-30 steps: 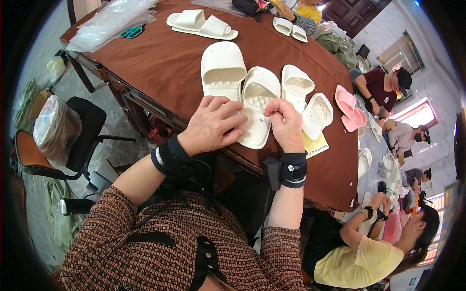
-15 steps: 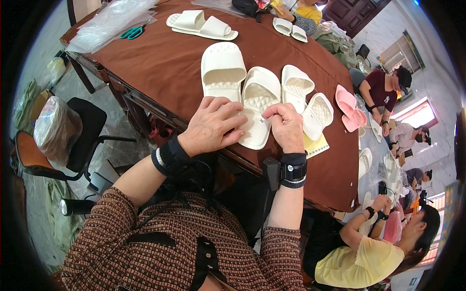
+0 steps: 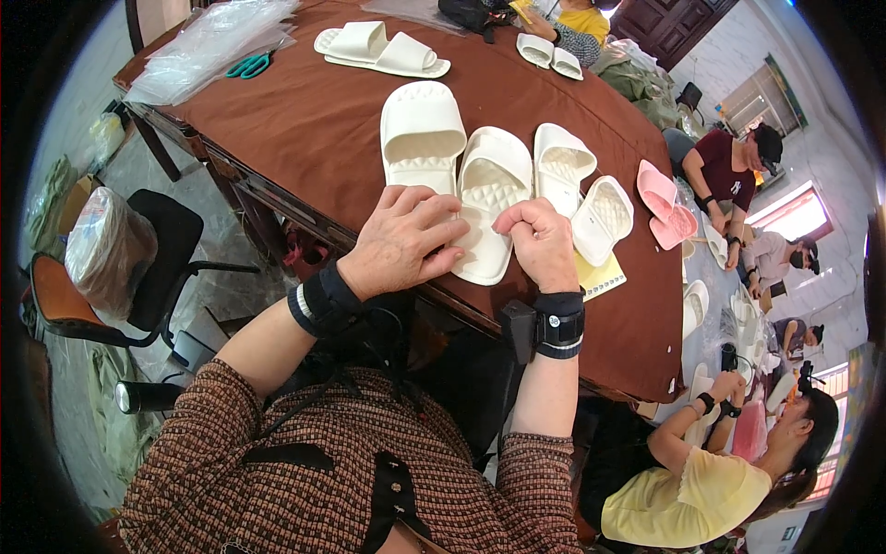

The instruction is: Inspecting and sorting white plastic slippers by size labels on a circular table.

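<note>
A large white slipper [image 3: 423, 125] lies on the brown-covered table, its heel under my left hand [image 3: 402, 238]. My left fingers are a little bent and apart, resting on it, with the thumb against the heel of a second white slipper [image 3: 484, 249]. Over that second slipper's right edge is my right hand [image 3: 543, 245], fingers curled in and the index tip pressed toward the thumb. Whatever the right fingertips pinch is too small or hidden to see. Two smaller white slippers, one upright [image 3: 563, 166] and one tilted [image 3: 604, 222], lie just to the right.
Farther back are another white slipper pair [image 3: 383, 51], green-handled scissors [image 3: 249, 65] and clear plastic bags [image 3: 198, 55]. Pink slippers [image 3: 666, 208] and a yellow notebook [image 3: 598, 277] lie to the right. A co-worker in yellow [image 3: 688, 494] sits at lower right; a chair [image 3: 138, 249] stands left.
The small marked sticker seen at my right fingertips on the second slipper is no longer visible. My right fingertips have shifted slightly left; the left hand has barely moved.
</note>
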The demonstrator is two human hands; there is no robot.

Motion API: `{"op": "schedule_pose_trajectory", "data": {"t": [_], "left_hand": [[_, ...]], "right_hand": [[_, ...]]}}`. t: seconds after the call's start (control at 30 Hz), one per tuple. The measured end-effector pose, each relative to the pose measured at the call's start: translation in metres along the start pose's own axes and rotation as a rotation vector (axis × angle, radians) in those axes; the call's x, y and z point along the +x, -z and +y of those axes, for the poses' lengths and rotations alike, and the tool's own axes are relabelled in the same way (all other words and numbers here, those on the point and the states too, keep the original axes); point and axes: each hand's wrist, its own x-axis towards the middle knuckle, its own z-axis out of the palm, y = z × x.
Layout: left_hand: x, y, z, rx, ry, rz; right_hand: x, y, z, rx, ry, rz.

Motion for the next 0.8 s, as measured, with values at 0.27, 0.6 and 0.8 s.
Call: {"op": "schedule_pose_trajectory", "data": {"t": [0.27, 0.6, 0.8], "left_hand": [[-0.0013, -0.002, -0.0013, 0.002, -0.001, 0.01], [-0.0002, -0.0009, -0.0003, 0.004, -0.001, 0.003], [-0.0005, -0.001, -0.0008, 0.01, 0.004, 0.007]], "right_hand": [[0.0011, 0.0, 0.003, -0.013, 0.03, -0.034], [-0.0006, 0.001, 0.0018, -0.011, -0.002, -0.029], [0.0005, -0.0002, 0.0041, 0.012, 0.024, 0.017]]}}
